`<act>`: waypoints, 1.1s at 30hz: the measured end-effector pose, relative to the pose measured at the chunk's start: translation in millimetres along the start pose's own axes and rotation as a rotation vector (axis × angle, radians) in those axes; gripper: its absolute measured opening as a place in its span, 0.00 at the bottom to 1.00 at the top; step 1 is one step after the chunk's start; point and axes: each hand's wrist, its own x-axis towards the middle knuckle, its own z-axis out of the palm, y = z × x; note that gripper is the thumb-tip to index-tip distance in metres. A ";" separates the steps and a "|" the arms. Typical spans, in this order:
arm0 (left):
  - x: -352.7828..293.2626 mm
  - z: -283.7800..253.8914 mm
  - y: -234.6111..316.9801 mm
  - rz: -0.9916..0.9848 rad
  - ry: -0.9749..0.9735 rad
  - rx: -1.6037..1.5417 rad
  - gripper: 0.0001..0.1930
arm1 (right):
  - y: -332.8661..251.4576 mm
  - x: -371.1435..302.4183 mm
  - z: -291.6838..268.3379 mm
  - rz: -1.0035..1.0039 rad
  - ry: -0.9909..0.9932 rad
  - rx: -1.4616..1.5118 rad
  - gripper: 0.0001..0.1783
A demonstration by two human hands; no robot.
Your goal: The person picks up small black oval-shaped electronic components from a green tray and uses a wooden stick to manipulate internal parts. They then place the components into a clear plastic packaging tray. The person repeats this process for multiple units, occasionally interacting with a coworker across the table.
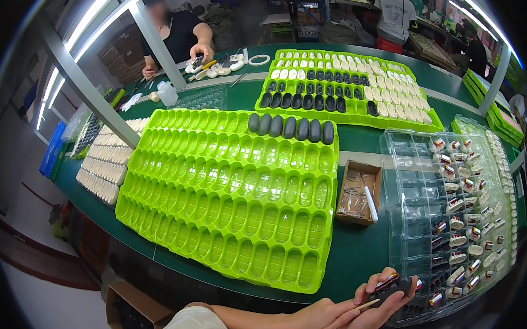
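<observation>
My hands are together at the lower right, beside the clear tray. My left hand [329, 314] has its fingers closed around a thin pale stick [369, 304], whose tip reaches toward a small black casing [403, 284]. That casing rests in my right hand [384, 312], its fingers wrapped round the sides. Shiny red-and-gold battery-like cylinders [388, 281] show in its upper face. Fingers partly hide where the stick and casing meet. Close by, the clear plastic tray [407, 184] holds rows of white and black casings with similar cylinders.
A large green tray [226, 195] carries several dark oval shells [289, 128] in its back row. Behind it, another green tray [332, 115] holds white and black shells. A cardboard box [355, 216] contains thin sticks and a white pen. Across the bench, a person [178, 36] handles parts.
</observation>
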 end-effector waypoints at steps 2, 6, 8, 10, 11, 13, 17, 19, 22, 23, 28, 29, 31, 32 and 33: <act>0.4 -0.8 1.3 -0.011 -0.003 -0.006 0.14 | -1.0 0.3 2.1 0.002 -0.006 0.005 0.23; -1.0 -0.8 1.0 -0.013 0.008 -0.010 0.14 | -0.5 -0.6 1.9 0.013 -0.020 0.000 0.22; -1.0 0.0 0.1 -0.011 0.002 -0.004 0.13 | -2.0 -0.7 1.7 0.009 -0.006 -0.018 0.22; -0.3 -0.4 0.8 -0.018 -0.013 -0.010 0.13 | -1.9 -0.6 0.5 0.006 -0.013 -0.028 0.23; 0.9 -3.0 5.9 -0.008 -0.015 0.010 0.13 | -2.1 -0.5 0.1 0.005 -0.016 -0.033 0.23; 3.5 -9.4 18.5 0.009 -0.021 0.046 0.13 | -3.8 -1.0 4.6 0.004 0.005 -0.048 0.23; 2.4 -7.2 16.7 0.041 -0.009 0.037 0.13 | -4.5 -1.5 5.0 -0.003 0.000 -0.059 0.23; 2.1 -5.6 13.0 0.043 -0.015 0.033 0.13 | -4.4 -1.5 5.0 -0.012 -0.008 -0.056 0.23; 1.0 -3.4 11.5 0.046 0.001 0.037 0.13 | -4.1 -1.9 3.6 -0.021 -0.028 -0.065 0.23; 0.6 -3.4 11.9 0.046 -0.001 0.039 0.13 | -3.9 -2.0 3.2 -0.023 -0.036 -0.071 0.23; 1.7 -3.1 13.5 0.018 0.012 0.010 0.13 | -2.4 -1.7 2.5 -0.026 -0.016 -0.085 0.22; 2.4 -3.9 14.2 0.019 0.004 0.011 0.13 | -2.2 -1.3 2.6 -0.021 -0.006 -0.085 0.22; 3.8 -6.7 16.5 0.022 -0.012 0.013 0.12 | -1.1 0.2 2.3 -0.016 -0.008 -0.069 0.22; 4.4 -7.3 17.1 0.021 -0.016 0.006 0.13 | -1.0 0.7 2.1 -0.014 -0.010 -0.061 0.22; 5.2 -8.0 17.4 0.021 -0.020 -0.001 0.13 | -1.3 0.9 2.1 -0.011 -0.008 -0.053 0.22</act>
